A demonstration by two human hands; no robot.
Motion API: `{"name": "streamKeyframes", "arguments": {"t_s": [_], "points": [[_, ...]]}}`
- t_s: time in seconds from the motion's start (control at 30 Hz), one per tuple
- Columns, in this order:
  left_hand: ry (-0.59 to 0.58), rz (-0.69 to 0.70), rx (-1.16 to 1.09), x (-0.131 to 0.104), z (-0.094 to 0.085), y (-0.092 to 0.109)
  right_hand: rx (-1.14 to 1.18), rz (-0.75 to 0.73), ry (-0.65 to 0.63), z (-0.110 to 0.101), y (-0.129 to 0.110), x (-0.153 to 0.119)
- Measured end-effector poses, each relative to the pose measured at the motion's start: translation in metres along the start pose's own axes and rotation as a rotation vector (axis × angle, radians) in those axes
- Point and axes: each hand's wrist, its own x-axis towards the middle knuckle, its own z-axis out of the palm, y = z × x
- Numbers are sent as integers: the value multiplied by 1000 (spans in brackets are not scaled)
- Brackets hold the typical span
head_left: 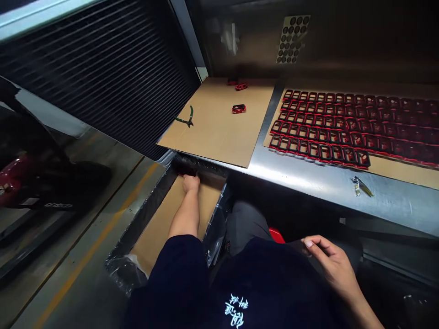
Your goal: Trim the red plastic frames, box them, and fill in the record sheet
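Note:
My left hand [191,183] reaches down into the far end of a plastic-lined box [152,194] with a cardboard sheet [161,226] inside. Its fingers are curled and mostly hidden; a dark red bit shows beside them, too dim to name. Near my lap, my right hand [331,260] is raised with thumb and fingertips together; whether anything is between them I cannot make out. Several red-and-black frames [312,132] stand in rows on cardboard at the right of the bench. A single red-and-black frame [239,108] lies on the left cardboard [216,132].
Green-handled cutters [188,119] lie on the left cardboard, with two more red parts [241,86] behind. A small metal tool [362,186] rests on the steel bench edge [291,178]. Round stickers [293,39] hang on the back panel. A dark ribbed panel [113,68] stands at left.

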Motion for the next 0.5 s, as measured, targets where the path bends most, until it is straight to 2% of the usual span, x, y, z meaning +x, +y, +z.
{"name": "streamKeyframes", "arguments": {"t_s": [0.13, 0.23, 0.4, 0.5], "points": [[11, -7, -9, -5, 4, -3, 11, 30, 8, -4, 13, 0], [5, -15, -69, -11, -1, -5, 30, 53, 23, -3, 17, -1], [-24, -60, -295, -22, -25, 8, 23, 54, 20, 3, 13, -2], [-94, -59, -527, -50, -41, 16, -11, 7, 4, 4, 16, 1]]}}
